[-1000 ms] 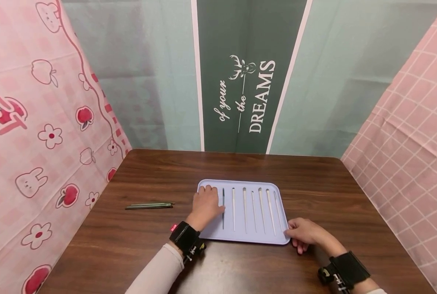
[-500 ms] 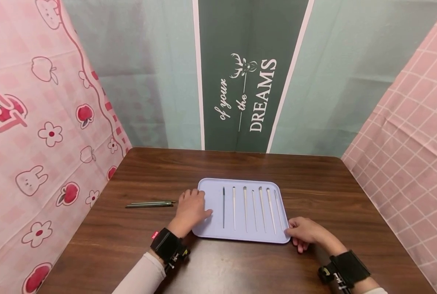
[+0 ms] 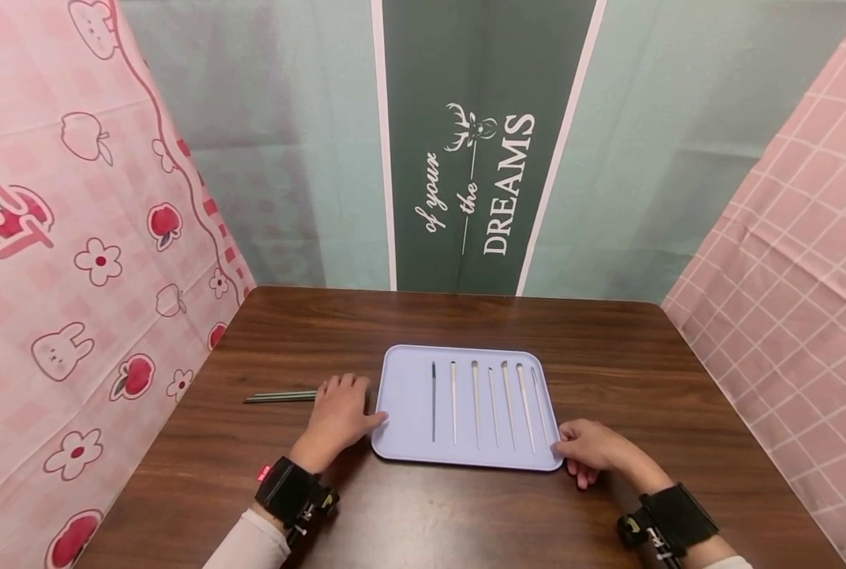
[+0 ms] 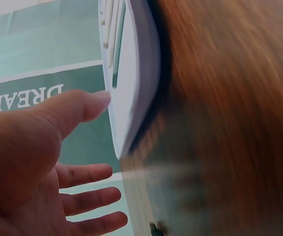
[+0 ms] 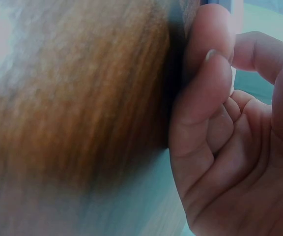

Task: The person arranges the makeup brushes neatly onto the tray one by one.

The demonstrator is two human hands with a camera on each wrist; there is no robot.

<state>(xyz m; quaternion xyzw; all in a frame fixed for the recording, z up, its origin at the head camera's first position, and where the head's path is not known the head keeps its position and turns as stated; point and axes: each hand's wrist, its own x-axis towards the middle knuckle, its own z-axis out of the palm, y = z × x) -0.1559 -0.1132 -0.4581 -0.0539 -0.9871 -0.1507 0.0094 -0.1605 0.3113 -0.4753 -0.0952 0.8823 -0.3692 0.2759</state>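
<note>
A lavender tray [image 3: 404, 407] lies on the table with a row of slim brushes on it. One brush [image 3: 434, 407] is dark green; several others, such as this pale-handled brush [image 3: 476, 411], lie to its right. Off the tray's left side, thin green brushes [image 3: 276, 397] lie together, their right ends hidden by my left hand [image 3: 337, 417]. That hand is spread with nothing in its grasp, the thumb right at the tray's left rim. In the left wrist view its fingers are apart beside the tray. My right hand [image 3: 588, 450] pinches the tray's front right corner between thumb and fingers.
The brown wooden table [image 3: 437, 521] extends around the tray on all sides. A green printed curtain [image 3: 323, 158] hangs behind it, with pink patterned cloths [image 3: 110, 197] at left and right. Each wrist wears a black strap with a camera.
My left hand has moved left, off the tray and over to the loose green brushes. The brushes on the tray lie as before, and my right hand stays at the corner.
</note>
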